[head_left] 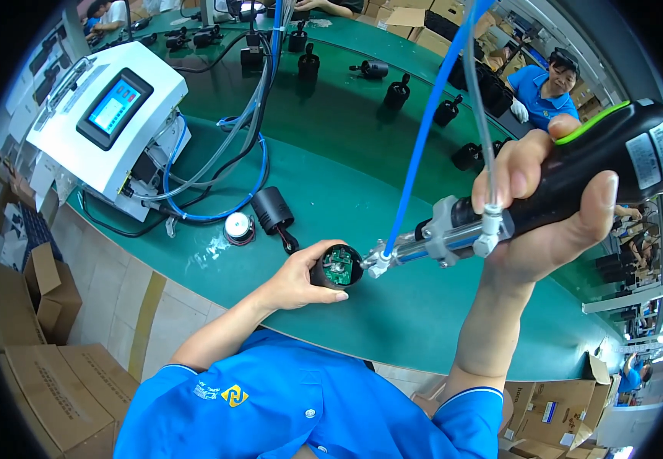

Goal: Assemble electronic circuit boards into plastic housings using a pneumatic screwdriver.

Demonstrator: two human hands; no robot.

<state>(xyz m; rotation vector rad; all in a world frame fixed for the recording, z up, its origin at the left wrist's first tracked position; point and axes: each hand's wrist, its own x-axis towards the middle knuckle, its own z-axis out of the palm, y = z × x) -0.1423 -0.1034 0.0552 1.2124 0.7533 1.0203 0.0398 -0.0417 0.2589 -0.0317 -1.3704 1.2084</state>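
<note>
My left hand (301,279) is closed round a black cylindrical housing (318,274), its open end facing up and a green circuit board (338,265) visible inside. In my right hand (549,195) is a black electric screwdriver (584,164) with a green stripe, held tilted. A metal feed head (446,233) is clamped to its front, and the tip (381,262) reaches the housing's rim; whether it touches a screw cannot be made out. Beside my left hand lie another black housing (272,210) with a cable and a round white-topped part (238,227).
A white screw feeder (110,115) with a touchscreen stands at the left on the green table (209,268). From it runs a looped blue hose (263,172); another blue hose (431,115) hangs to the screwdriver. Several black housings (397,93) line the far side. A co-worker (538,88) sits opposite.
</note>
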